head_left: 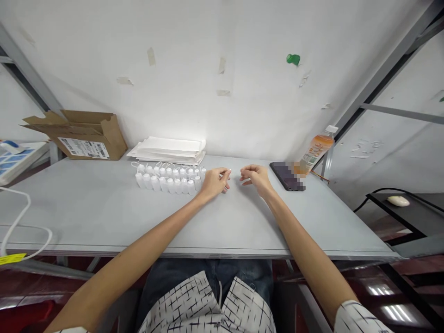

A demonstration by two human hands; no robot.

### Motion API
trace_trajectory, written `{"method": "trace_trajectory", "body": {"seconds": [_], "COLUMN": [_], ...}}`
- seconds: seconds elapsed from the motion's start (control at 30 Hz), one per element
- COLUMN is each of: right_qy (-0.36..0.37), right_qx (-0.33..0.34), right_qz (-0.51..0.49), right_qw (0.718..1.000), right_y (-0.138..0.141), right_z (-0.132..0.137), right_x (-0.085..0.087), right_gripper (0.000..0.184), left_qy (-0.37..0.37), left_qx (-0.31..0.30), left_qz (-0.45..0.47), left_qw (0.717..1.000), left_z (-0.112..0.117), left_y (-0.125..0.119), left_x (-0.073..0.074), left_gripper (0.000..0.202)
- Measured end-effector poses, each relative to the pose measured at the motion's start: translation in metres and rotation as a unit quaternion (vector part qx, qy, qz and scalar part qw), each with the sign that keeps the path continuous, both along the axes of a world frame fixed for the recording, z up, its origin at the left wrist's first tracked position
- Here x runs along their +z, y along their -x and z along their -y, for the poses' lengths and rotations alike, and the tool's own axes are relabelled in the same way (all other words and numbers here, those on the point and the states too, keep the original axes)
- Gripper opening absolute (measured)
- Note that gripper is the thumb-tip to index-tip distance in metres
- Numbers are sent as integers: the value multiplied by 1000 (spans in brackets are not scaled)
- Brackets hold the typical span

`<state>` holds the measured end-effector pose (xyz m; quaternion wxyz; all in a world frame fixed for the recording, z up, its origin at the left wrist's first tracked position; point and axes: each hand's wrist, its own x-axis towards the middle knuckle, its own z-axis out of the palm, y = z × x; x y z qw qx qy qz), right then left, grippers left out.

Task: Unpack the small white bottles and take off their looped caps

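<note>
Several small white plastic bottles stand in two tight rows on the grey table, with thin white loops at their tops. My left hand rests on the tabletop just right of the bottles, almost touching the nearest one, and holds nothing. Its fingers are loosely curled. My right hand lies a short distance to the right, also empty and loosely curled, with a dark smartphone beside it.
A stack of white paper sheets or bags lies behind the bottles. An open cardboard box sits at the back left, an orange-labelled drink bottle at the back right. A white cable crosses the left table edge.
</note>
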<state>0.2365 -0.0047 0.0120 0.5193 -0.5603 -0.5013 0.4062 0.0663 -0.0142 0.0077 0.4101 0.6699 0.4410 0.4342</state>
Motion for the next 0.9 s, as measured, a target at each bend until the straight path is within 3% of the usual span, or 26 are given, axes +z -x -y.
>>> {"method": "trace_trajectory", "body": {"seconds": [0.1,0.2,0.3,0.47,0.6,0.67,0.77,0.9], "right_qy": [40,-33,-108,-140,-118,-61,20,145], "right_qx": [40,10,-34,-39,-145,-201,-224,-208], "right_qz": [112,246,255,294,458,535,622,649], "right_qw": [992,969,960,944,869,818,750,717], "right_y": [-4,-11,-17,-19,-38,-57,-90,-120], "right_z": [-1,-4,-6,-4,-9,-16,-30,-45], "right_x": [-4,-9,-10,-8,-1,3,9,10], "right_gripper": [10,17,18,19,23,33,46,68], "left_qy": [34,10,-40,-36,-17,-9,-1,0], "left_qx": [15,24,39,27,18,14,9,-3], "left_qz": [14,-3,-35,-83,-85,-90,-93,-95], "left_qw": [999,1000,998,995,996,996,996,996], "left_z": [1,5,7,8,10,10,9,9], "left_y": [0,-1,-4,-5,-6,-6,-7,-6], "left_x": [-3,-7,-8,-10,-11,-11,-12,-14], "left_gripper": [29,29,28,33,33,33,32,31]}}
